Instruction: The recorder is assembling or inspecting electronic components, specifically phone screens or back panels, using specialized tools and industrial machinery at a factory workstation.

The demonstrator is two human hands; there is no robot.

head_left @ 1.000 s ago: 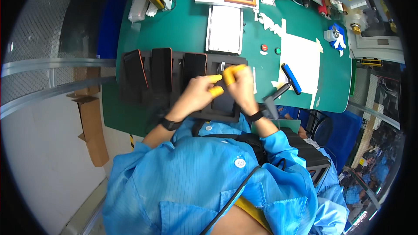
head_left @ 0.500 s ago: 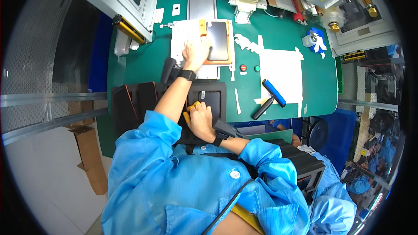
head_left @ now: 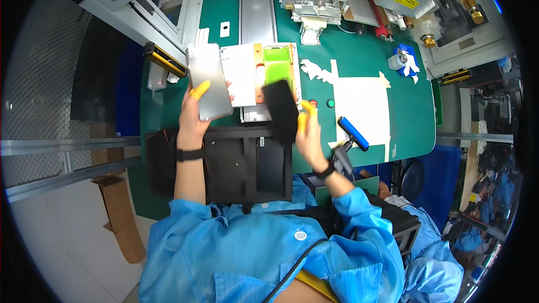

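Observation:
My left hand (head_left: 192, 113), with a yellow finger cot on the thumb, grips a silvery, reflective phone (head_left: 210, 92) by its lower left side, raised left of the work fixture. My right hand (head_left: 309, 139), also in yellow finger cots, holds a dark phone (head_left: 281, 111) by its right side; motion blurs it. That phone is tilted over the near edge of the fixture (head_left: 238, 78), a white plate with an orange strip. A bright green phone-shaped nest (head_left: 277, 64) shows in the fixture, partly covered by the dark phone.
Near me lies a black compartment tray (head_left: 226, 163) with another dark phone (head_left: 270, 167) in its right slot. To the right are a blue roller (head_left: 353, 133), a white sheet (head_left: 364, 101) and red and green buttons. A metal mechanism (head_left: 314, 5) stands behind the fixture.
My left hand has left the fixture and lifted a phone to the left. The right hand has risen from the tray with a dark phone. The fixture's green nest is now exposed.

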